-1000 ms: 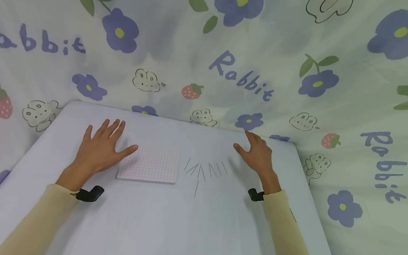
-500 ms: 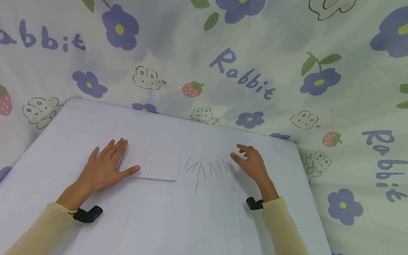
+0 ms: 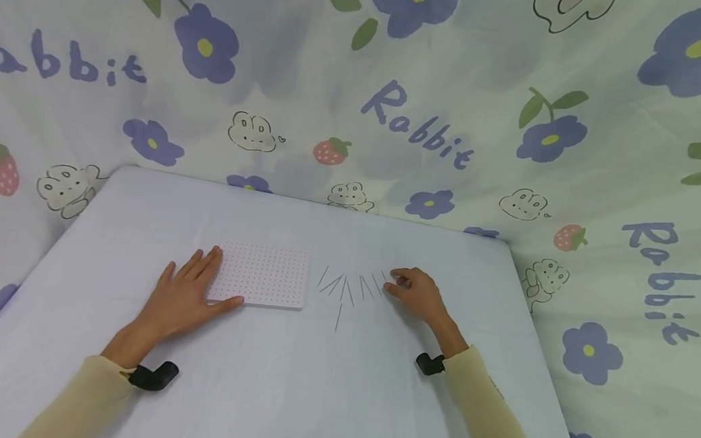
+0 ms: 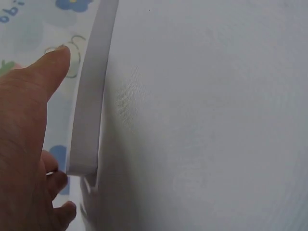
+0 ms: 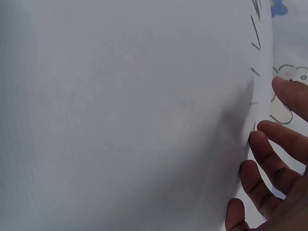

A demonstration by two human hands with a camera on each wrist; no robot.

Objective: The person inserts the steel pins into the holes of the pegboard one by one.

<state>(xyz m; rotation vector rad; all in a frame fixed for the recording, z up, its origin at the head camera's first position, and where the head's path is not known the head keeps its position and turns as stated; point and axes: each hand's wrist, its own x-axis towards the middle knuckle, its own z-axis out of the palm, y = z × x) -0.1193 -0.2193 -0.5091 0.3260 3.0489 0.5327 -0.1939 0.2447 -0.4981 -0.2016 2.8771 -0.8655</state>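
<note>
A white board (image 3: 264, 274) with a grid of small dots lies flat on the table. My left hand (image 3: 179, 298) rests at its left side, fingers straight, the thumb along the near edge. In the left wrist view the board's pale side (image 4: 91, 96) shows beside that hand (image 4: 21, 139). Right of the board several thin dark needle-like sticks (image 3: 338, 316) lie loosely fanned out. Close to the rightmost stick (image 3: 385, 278) is my right hand (image 3: 419, 297), thumb and forefinger apart and bent a little. Nothing shows between its fingertips in the right wrist view (image 5: 279, 154).
The table (image 3: 326, 394) has a white cover. A patterned curtain (image 3: 312, 74) with flowers, rabbits and strawberries hangs behind it and at both sides. Each wrist wears a small black camera mount, such as the left one (image 3: 155, 376).
My left hand has come down and nearer to me, onto the board's left side. The right hand has moved nearer and left to the rightmost stick, its fingers bending.
</note>
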